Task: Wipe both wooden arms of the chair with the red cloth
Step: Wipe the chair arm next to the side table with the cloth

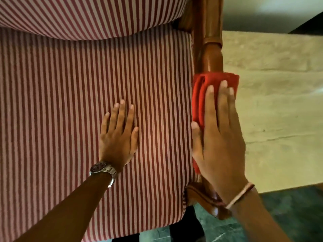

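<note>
The chair's right wooden arm [210,55] runs from the top of the view down past my right wrist, glossy and reddish brown. The red cloth [199,95] is folded over the middle of this arm. My right hand [220,130] lies flat on top of the cloth, fingers together and pointing away from me, pressing it onto the wood. My left hand [118,135] rests flat on the red-and-white striped seat cushion [61,102], fingers spread, holding nothing. The chair's left arm is out of view.
A striped back cushion [87,14] overhangs the seat at the top. To the right of the chair lies a pale stone floor [279,102]; dark green tiles [288,206] show near the bottom right. A watch [103,169] is on my left wrist.
</note>
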`<state>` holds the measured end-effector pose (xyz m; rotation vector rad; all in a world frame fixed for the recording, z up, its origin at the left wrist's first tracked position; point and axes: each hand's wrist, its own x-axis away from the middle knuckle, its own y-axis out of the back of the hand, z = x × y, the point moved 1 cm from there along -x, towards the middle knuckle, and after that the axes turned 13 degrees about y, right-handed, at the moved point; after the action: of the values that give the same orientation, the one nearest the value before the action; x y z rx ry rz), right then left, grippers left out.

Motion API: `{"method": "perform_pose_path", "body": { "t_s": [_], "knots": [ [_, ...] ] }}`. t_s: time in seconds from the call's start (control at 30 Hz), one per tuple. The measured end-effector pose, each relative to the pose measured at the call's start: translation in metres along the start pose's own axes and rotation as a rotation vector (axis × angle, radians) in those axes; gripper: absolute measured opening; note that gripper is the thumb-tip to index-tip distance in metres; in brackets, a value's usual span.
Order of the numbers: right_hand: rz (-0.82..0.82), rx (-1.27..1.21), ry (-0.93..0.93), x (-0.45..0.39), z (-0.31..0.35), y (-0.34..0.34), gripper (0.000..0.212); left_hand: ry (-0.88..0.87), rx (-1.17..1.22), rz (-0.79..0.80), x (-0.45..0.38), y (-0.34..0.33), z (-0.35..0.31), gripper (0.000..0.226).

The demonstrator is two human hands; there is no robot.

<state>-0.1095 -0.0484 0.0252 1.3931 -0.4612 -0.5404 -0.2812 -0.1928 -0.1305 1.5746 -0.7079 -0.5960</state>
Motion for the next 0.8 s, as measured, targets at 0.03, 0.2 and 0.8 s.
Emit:
{"method": "perform_pose_path", "body": {
  "t_s": [0.03,0.2,0.8],
  "knots": [
    [-0.011,0.019,0.005,-0.004,-0.001,-0.002,0.069,-0.001,-0.003,-0.006,0.000,0.000,0.001,0.062],
    [-0.068,0.010,0.006,-0.098,-0.022,0.001,0.071,-0.007,0.003,-0.025,-0.001,-0.001,0.002,0.061],
    [-0.088,-0.081,-0.092,-0.122,-0.025,0.004,0.073,-0.005,0.006,-0.036,0.000,-0.006,0.002,0.061]
  ]
}}
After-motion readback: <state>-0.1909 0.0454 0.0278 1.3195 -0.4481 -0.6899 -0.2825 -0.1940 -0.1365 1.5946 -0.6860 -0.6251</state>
